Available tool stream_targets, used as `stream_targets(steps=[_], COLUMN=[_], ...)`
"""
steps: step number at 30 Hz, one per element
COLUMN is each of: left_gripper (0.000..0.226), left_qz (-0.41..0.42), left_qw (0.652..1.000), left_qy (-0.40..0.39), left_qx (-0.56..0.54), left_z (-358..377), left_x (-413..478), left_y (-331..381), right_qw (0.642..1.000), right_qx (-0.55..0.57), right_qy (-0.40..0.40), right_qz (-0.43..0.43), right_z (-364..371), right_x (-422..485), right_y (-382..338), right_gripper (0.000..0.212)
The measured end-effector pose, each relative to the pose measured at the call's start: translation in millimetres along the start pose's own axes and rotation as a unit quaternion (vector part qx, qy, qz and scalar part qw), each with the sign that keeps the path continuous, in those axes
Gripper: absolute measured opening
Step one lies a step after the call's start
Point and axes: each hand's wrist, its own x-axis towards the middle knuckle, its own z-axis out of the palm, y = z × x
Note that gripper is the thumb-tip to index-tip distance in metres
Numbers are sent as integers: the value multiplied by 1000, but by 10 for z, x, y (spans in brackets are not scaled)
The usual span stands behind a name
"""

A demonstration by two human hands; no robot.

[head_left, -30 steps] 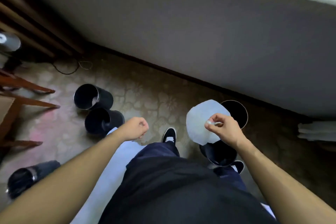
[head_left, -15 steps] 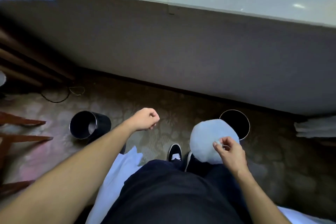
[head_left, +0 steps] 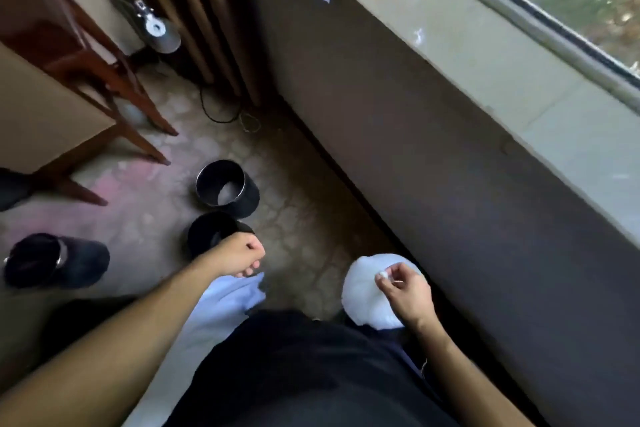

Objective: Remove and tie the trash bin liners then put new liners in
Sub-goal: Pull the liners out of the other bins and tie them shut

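1. The wall under the window ledge (head_left: 450, 55) runs along the person's right. It would do well as a place to park the full bag, out of the way of the feet.
2. Three black bins (head_left: 227, 189) sit on the carpet ahead-left and look unlined, so relining is probably next.
3. The tied liner (head_left: 363, 302) hangs low on the right, beside the right leg. It looks rounded, with the knot up and the belly toward the floor, so its long axis is likely near vertical.
4. The left hand (head_left: 239, 255) has its fingers curled in, with nothing plainly held. A pale sheet (head_left: 225, 305) lies just below it.
5. The right hand (head_left: 405, 291) pinches the knot narrowly. It is best to lower the bag gently and let go only once it is resting.
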Motion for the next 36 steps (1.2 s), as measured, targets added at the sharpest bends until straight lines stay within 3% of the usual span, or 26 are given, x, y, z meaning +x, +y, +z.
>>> stream_targets(steps=[6, 15, 19, 27, 32, 36], left_gripper=[16, 17, 18, 15, 15, 14], left_qz=[-81, -206, -207, -139, -121, -143], left_qw=[967, 883, 861, 900, 890, 870], left_qy=[127, 128, 151, 131, 166, 185], left_qx=[-205, -402, -439, -391, -407, -433], left_z=[-116, 17, -457, -1993, -2865, -3300], left_x=[-326, -359, -3, 833, 1225, 1566], left_y=[-552, -1068, -1126, -898, -609, -639], right_qw=[971, 910, 895, 866, 864, 846], right_qx=[-114, -167, -215, -367, -397, -418], right_qy=[-135, -238, -244, -191, -146, -162], right_qz=[-158, -294, -304, -281, -272, -290], right_z=[148, 935, 1319, 1566, 1732, 2117], right_x=[920, 1762, 2089, 2820, 3310, 3758], right_y=[-1148, -2988, -3546, -4130, -4554, -4967], right_gripper=[17, 10, 10, 21, 21, 15])
